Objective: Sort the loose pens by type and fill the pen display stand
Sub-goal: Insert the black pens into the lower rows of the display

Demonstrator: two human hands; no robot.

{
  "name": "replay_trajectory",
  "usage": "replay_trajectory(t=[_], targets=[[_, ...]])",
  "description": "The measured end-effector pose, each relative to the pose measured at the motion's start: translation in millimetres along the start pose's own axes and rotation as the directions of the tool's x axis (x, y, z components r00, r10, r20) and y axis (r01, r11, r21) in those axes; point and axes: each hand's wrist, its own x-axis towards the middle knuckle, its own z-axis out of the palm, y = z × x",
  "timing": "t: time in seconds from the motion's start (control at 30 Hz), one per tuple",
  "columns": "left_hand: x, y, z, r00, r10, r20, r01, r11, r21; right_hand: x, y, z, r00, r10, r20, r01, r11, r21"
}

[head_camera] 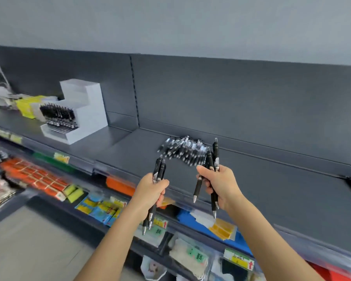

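Left grip point(153, 188) clutches several slim black click pens point(160, 169), silver tips down; right grip point(219, 183) holds three more pens point(211, 159), splayed, before the loose pen pile point(182, 150).

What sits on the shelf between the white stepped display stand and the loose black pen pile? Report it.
Nothing: head view shows only bare dark grey shelf between stand and pile.

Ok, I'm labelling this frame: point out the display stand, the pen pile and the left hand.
display stand point(90, 118), head view, side wall
pen pile point(183, 151), head view, heap's middle
left hand point(150, 189), head view, knuckles
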Motion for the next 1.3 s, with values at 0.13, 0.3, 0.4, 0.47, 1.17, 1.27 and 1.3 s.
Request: replay_trajectory(t=[0.13, 0.3, 0.4, 0.47, 1.17, 1.27, 1.3], targets=[[-2.0, -15.6, -72.3, 0.995, -0.013, -0.097, 0.009, 0.999, -0.041, 6.8, 8.9, 75.0, 0.996, -0.006, 0.09, 0.014, 0.996, -0.087], [9.0, -31.2, -143.1, 0.973, -0.035, -0.229, 0.026, 0.999, -0.042, 24.1, 17.1, 157.9, 0.98, -0.054, 0.192, 0.083, 0.986, -0.143], [26.9, -35.5, -178.1, 0.956, -0.06, -0.288, 0.043, 0.997, -0.062, 43.5, 20.1, 203.8, 0.967, -0.083, 0.239, 0.123, 0.98, -0.155], [43.6, -36.2, -201.3, 0.947, -0.056, -0.315, 0.04, 0.998, -0.055, 61.4, 21.0, 234.4, 0.961, -0.094, 0.261, 0.141, 0.975, -0.169], [256.6, -13.0, -406.3, 0.928, -0.098, -0.359, 0.036, 0.984, -0.177, 245.0, 3.9, 483.3, 0.929, -0.232, 0.287, 0.282, 0.948, -0.148], [284.2, -17.5, -431.1, 0.94, -0.1, -0.326, 0.035, 0.979, -0.199, 258.2, 6.9, 508.3, 0.935, -0.249, 0.252, 0.296, 0.94, -0.169], [294.1, -19.4, -440.3, 0.946, -0.093, -0.31, 0.032, 0.98, -0.195, 262.3, 8.0, 517.2, 0.938, -0.255, 0.234, 0.3, 0.937, -0.181]])
